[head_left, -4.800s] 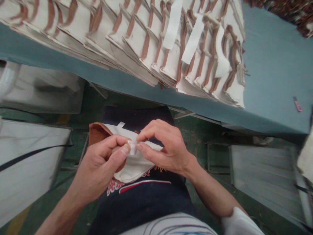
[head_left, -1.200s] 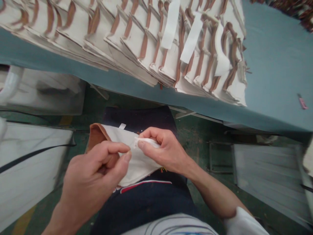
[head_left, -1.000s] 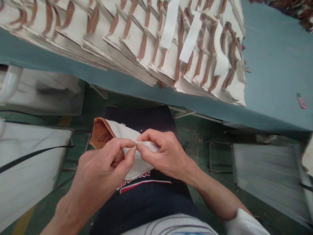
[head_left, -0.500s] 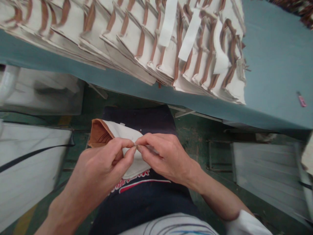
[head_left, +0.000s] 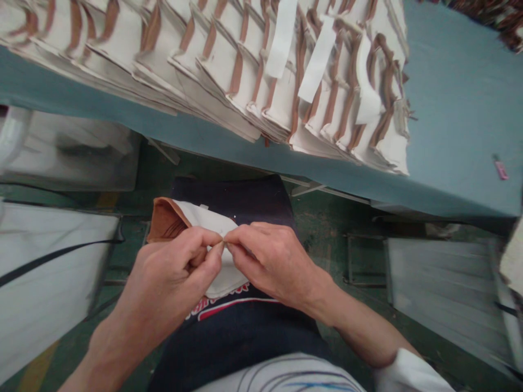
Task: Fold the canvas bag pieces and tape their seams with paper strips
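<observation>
A white fabric piece with a brown leather lining lies on my lap, over my dark shorts. My left hand pinches its upper edge with thumb and forefinger. My right hand pinches the same edge just beside it, fingertips almost touching. Both hands are closed on the piece. Whatever small thing sits between the fingertips is hidden.
A blue-grey table stands in front, bearing a long fanned row of several white-and-brown cut pieces with white strips on top. White sacks stand at my left, a pale crate at my right, green floor below.
Earlier my right hand held a small white strip against the piece while my left was apart. Since then both hands closed together on the edge and the strip is out of sight.
</observation>
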{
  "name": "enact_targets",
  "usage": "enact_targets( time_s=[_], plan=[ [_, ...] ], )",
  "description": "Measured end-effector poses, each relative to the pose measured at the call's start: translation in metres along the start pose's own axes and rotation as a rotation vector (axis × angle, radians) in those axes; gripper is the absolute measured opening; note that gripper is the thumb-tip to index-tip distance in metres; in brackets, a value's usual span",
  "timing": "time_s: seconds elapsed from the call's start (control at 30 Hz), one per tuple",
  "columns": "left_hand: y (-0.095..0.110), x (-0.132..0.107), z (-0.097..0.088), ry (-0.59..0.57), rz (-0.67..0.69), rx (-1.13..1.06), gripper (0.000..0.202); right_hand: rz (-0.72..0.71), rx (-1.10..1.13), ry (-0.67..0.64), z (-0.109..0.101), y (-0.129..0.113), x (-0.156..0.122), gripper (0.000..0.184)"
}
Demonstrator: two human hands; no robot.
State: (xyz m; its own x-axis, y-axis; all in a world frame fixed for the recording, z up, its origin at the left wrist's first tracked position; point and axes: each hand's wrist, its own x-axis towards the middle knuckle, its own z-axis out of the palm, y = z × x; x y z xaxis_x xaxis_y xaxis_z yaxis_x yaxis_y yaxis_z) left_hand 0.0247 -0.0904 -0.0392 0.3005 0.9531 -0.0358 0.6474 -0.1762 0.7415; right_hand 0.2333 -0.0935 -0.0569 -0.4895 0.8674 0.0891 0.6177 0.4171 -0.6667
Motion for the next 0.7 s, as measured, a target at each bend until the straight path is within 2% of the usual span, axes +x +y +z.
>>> enact_targets(
  time_s=[0.17,0.4,0.7],
  plan=[
    [0.0015,0.0008,0.0002,0.019,-0.077,-0.042,0.024,0.024,0.131,0.032,0.0032,0.0018,0.0005,0.025],
    [-0.0017,0.0031,-0.0001,-0.005,-0.077,-0.056,0.024,0.137,0.287,0.043,0.0017,0.0021,0.0019,0.021],
    [-0.0064,0.0015,-0.0026,-0.013,0.039,0.023,0.025,0.032,0.076,0.037,0.0039,0.0035,0.0012,0.027]
  ],
)
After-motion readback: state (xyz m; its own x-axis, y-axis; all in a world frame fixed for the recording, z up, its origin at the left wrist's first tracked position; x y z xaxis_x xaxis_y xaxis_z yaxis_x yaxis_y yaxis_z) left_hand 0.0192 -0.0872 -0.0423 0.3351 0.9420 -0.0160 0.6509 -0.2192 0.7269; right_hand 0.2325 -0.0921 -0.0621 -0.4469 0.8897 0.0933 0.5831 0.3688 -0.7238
